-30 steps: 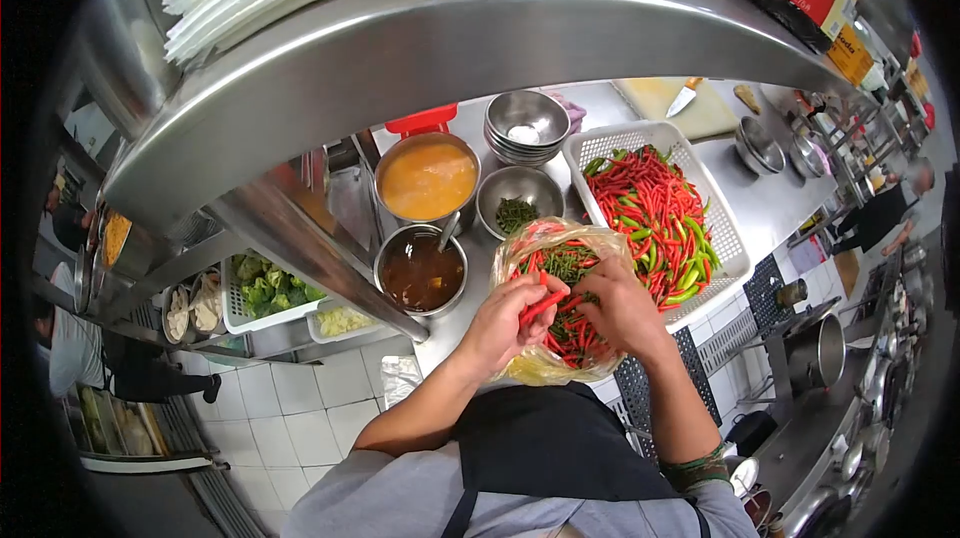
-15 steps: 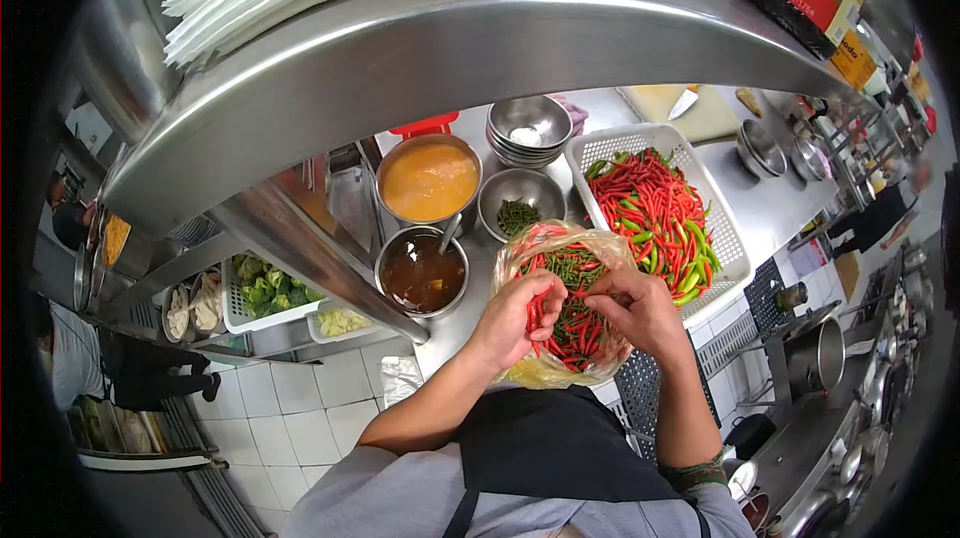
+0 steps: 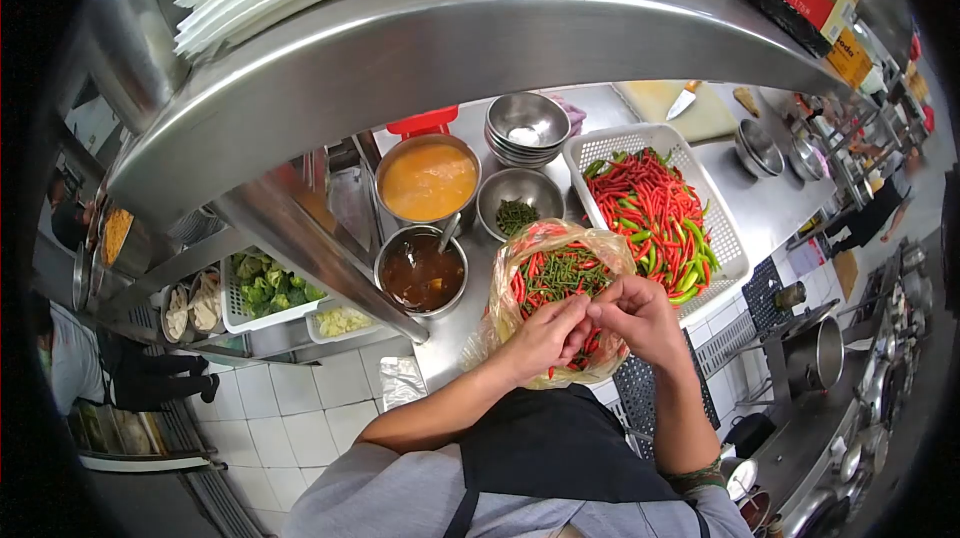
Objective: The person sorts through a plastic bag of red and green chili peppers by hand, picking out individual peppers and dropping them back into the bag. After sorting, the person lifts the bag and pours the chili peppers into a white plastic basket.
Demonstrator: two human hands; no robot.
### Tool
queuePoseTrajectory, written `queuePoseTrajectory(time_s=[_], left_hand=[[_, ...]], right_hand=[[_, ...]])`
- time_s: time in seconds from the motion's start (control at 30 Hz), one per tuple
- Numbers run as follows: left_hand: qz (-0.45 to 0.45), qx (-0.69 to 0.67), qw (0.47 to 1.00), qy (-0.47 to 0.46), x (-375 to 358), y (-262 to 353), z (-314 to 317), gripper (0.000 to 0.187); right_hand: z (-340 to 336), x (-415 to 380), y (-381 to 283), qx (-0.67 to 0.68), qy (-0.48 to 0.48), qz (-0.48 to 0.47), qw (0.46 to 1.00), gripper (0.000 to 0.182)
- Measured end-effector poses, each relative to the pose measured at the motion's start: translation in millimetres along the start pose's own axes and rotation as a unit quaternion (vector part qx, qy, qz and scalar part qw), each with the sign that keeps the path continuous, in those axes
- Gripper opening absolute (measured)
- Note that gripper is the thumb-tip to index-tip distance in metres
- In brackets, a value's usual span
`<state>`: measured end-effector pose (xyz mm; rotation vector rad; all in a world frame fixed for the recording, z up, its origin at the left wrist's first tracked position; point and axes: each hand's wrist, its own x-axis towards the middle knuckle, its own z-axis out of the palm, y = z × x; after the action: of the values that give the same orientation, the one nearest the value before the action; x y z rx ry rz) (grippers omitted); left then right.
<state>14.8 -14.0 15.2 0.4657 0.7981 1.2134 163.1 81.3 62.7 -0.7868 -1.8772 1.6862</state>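
Note:
My left hand (image 3: 545, 340) is closed with its palm turned inward, curled round red chili peppers that its fingers now mostly hide. Its fingertips meet those of my right hand (image 3: 642, 322), which is pinched; whatever lies in that pinch is too small to make out. Both hands are over a clear plastic bag (image 3: 504, 283) with its mouth spread wide. Inside the bag lie red chilies and a heap of green chili stems (image 3: 560, 271). Just behind, a steel bowl (image 3: 540, 184) holds more green stems.
A white basket (image 3: 738, 238) of red and green chilies stands right of the bag. To the left are a pot of orange liquid (image 3: 428, 181) and a pot of brown sauce (image 3: 422, 273). Stacked bowls (image 3: 528, 123) and a knife (image 3: 683, 101) lie behind; a steel shelf (image 3: 480, 48) crosses above.
My left hand has moved right and turned its palm inward, covering the chilies that showed in it. My fingertips have come together, nearer my body, uncovering more stems in the bag.

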Motion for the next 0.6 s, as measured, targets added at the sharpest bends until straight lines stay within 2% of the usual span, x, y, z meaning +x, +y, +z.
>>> queuePoseTrajectory(time_s=[0.07,0.1,0.2,0.23,0.33,0.37,0.47,0.5,0.6], left_hand=[[-0.012,-0.079,0.996,0.025,2.3,-0.9,0.5,0.031],[-0.010,-0.086,0.994,0.066,2.0,5.9,7.1,0.030],[-0.006,-0.089,0.992,0.095,4.9,9.3,3.6,0.030],[-0.006,-0.082,0.991,0.106,3.7,16.0,6.8,0.031],[0.040,-0.088,0.993,0.062,-1.8,17.9,-7.9,0.031],[0.039,-0.098,0.993,0.062,-2.8,20.0,-15.4,0.033],[0.053,-0.174,0.982,0.055,-6.5,24.9,-30.3,0.031],[0.061,-0.216,0.973,0.050,-8.2,31.4,-29.1,0.027],[0.030,-0.298,0.952,0.057,-11.3,41.6,-25.5,0.027]], right_hand=[[10.0,2.6,11.8,-0.142,0.082,-0.072,0.984,0.014],[21.1,2.4,1.0,-0.286,0.126,-0.171,0.934,0.015],[28.3,10.5,13.4,-0.370,0.167,-0.291,0.866,0.012],[28.1,12.2,11.4,-0.366,0.172,-0.303,0.863,0.010],[21.9,17.3,16.3,-0.302,0.234,-0.217,0.898,0.011],[15.8,15.0,15.6,-0.297,0.207,-0.143,0.921,0.014],[14.7,13.8,16.9,-0.385,0.161,-0.119,0.901,0.017],[13.6,12.2,20.5,-0.418,0.119,-0.146,0.889,0.021],[15.0,3.5,18.3,-0.433,-0.081,-0.072,0.895,0.024]])
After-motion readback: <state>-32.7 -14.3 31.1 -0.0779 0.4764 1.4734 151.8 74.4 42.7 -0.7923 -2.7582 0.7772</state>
